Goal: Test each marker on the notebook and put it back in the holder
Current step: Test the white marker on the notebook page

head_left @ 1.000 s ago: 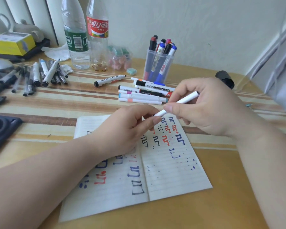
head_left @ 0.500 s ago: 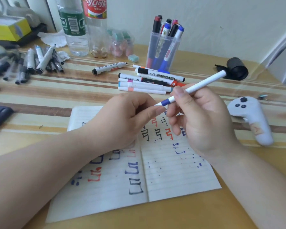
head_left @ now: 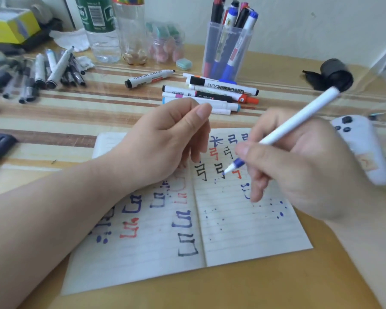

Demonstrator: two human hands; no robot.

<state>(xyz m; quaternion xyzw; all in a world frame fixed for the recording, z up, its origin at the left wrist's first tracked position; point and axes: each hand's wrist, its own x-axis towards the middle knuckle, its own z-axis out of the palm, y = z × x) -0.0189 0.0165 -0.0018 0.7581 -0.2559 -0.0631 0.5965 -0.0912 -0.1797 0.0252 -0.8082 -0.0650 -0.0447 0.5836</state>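
Observation:
An open lined notebook [head_left: 243, 237] with blue, red and black test marks lies in front of me. My right hand [head_left: 299, 170] grips a white marker [head_left: 299, 117] in a writing hold. Its bare blue nib points down, just above the right page. My left hand [head_left: 163, 139] hovers over the notebook's top edge with thumb pressed to curled fingers, closed on the marker's cap, which is hidden inside them. The clear holder [head_left: 226, 50] stands at the back with several markers upright in it.
Several loose markers [head_left: 210, 92] lie between holder and notebook, one more marker [head_left: 149, 78] to their left. A pile of pens [head_left: 49, 70] sits far left, bottles [head_left: 100, 30] behind. A white controller [head_left: 361, 148] and a black roll [head_left: 334, 74] lie at the right.
The hands have pulled apart: the cap end left the marker with my left hand. My right hand swung the marker so its nib points down at the right page.

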